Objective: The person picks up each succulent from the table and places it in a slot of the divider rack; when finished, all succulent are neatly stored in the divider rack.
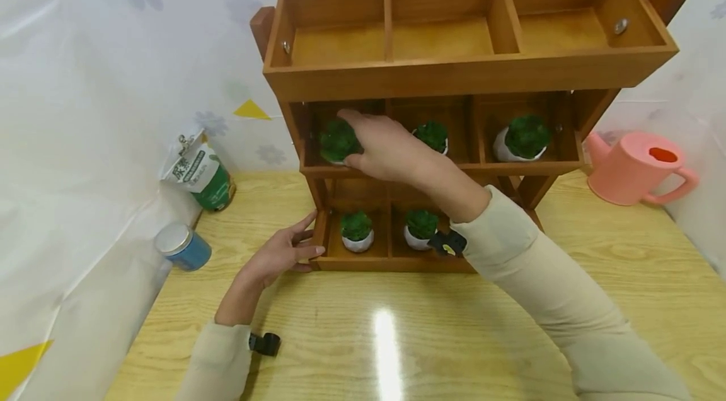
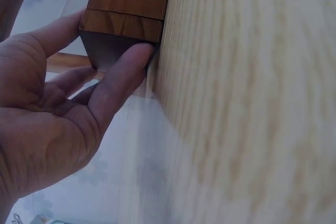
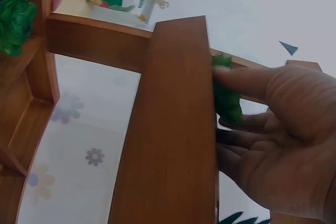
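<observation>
A wooden shelf stand (image 1: 471, 76) has three tiers of compartments. My right hand (image 1: 388, 145) reaches into the middle tier's left compartment and holds a small green potted plant (image 1: 336, 141) between thumb and fingers. In the right wrist view, the shelf's front board (image 3: 170, 114) hides part of that plant (image 3: 227, 98) and the fingertips. My left hand (image 1: 280, 253) rests against the bottom tier's left end, fingers extended. Close up, the left hand (image 2: 63, 114) touches the wooden corner (image 2: 123, 24) on two sides.
Other potted plants sit in the middle tier (image 1: 524, 138) and bottom tier (image 1: 357, 232). A pink watering can (image 1: 624, 168) stands right of the shelf. A green-and-white bag (image 1: 205, 174) and a blue jar (image 1: 184, 248) are at the left of the wooden table (image 1: 317, 331).
</observation>
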{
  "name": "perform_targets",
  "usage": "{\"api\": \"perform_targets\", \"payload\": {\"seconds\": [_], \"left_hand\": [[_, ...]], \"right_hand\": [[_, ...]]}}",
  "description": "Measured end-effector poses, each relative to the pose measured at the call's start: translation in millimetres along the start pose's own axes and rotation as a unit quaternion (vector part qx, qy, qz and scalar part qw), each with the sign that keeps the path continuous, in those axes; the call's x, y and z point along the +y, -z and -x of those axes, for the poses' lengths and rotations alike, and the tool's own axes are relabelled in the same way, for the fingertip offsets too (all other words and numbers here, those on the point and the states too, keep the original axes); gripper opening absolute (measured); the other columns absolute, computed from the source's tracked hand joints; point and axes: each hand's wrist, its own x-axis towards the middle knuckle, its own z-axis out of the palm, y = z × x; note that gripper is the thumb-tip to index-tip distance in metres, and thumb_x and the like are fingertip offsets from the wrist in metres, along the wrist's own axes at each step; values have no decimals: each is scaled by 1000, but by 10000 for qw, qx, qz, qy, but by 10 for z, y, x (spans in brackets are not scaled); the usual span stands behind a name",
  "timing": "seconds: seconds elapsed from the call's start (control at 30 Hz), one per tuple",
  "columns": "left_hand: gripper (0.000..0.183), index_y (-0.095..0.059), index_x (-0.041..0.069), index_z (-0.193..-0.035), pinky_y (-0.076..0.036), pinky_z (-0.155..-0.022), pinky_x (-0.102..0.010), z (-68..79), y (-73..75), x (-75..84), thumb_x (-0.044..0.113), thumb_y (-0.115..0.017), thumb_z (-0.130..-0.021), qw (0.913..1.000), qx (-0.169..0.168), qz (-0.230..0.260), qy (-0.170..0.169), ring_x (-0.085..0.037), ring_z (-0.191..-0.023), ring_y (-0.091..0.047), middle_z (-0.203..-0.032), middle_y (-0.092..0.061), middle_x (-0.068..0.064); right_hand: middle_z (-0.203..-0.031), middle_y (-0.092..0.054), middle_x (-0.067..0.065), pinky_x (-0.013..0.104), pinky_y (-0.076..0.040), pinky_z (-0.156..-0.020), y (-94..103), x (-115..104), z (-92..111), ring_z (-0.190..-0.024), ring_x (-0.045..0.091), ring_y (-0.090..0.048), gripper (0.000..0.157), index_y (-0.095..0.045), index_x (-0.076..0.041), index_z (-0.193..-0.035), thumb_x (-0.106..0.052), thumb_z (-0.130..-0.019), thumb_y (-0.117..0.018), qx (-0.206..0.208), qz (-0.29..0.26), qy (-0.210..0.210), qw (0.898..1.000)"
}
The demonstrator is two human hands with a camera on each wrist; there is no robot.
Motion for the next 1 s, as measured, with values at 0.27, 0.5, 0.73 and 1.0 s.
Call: {"api": "perform_targets", "payload": {"seconds": [0.27,0.5,0.73,1.0], "left_hand": [[86,-16,39,-162,-57,-95,-50,0,-4,11,25,-70,-98,10000,49,51,66,-41,-139,-50,-166,-22,-23],[85,-15,38,-163,-58,-93,-48,2,9,3,26,-69,-98,10000,15,-52,9,-41,-139,-49,-166,-21,-25],[81,-17,41,-161,-58,-93,-43,57,44,-18,32,-68,-99,9990,84,-410,-145,-37,-136,-54,-165,-26,-22],[68,-24,30,-163,-58,-91,-45,135,88,48,52,-51,-104,9845,853,-1427,-555,-37,-138,-52,-159,-42,-16]], "right_hand": [[-163,-37,6,46,-41,-116,35,25,275,-144,26,-45,79,-27,-17,-162,-41,-98,-67,253,-109,255,9993],[-163,-37,2,51,-39,-116,63,160,860,-147,25,-41,71,-34,-23,-160,-45,-99,-65,334,-499,783,9951],[-151,-53,-4,48,-50,-103,-66,597,1493,-130,19,-58,56,-49,-27,-151,-36,-99,-67,239,-692,796,9941],[-133,-68,1,45,-55,-87,-394,1404,2146,-112,20,-67,43,-61,-22,-141,-29,-100,-67,534,-146,-125,9984]]}}
